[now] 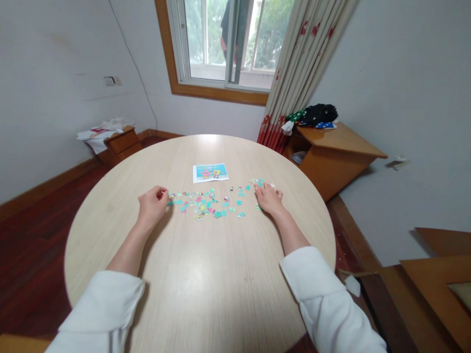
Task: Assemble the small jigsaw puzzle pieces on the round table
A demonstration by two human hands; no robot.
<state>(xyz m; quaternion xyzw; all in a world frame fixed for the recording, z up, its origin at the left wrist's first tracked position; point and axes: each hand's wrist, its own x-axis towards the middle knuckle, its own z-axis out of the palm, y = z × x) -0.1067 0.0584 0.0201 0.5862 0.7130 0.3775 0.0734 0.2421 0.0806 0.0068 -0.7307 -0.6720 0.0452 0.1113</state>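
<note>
Many small jigsaw puzzle pieces (211,196), mostly teal with some yellow, pink and white, lie scattered in a loose band across a round table (191,274). At the left end of this band is my left hand (152,206), thumb and fingers pinched together beside teal pieces; what they hold, if anything, is too small to make out. My right hand (270,198) rests palm down at the right end, fingers stretched out over several pieces and partly hiding them. Behind the pieces lies a printed picture (210,172) with cartoon figures on a blue ground.
Beyond the table are a window (228,44) and a curtain (298,63). A wooden cabinet (340,142) with dark cloth (320,115) on top stands at the right. Against the left wall sits a small wooden cabinet (123,144) with papers or cloth on it.
</note>
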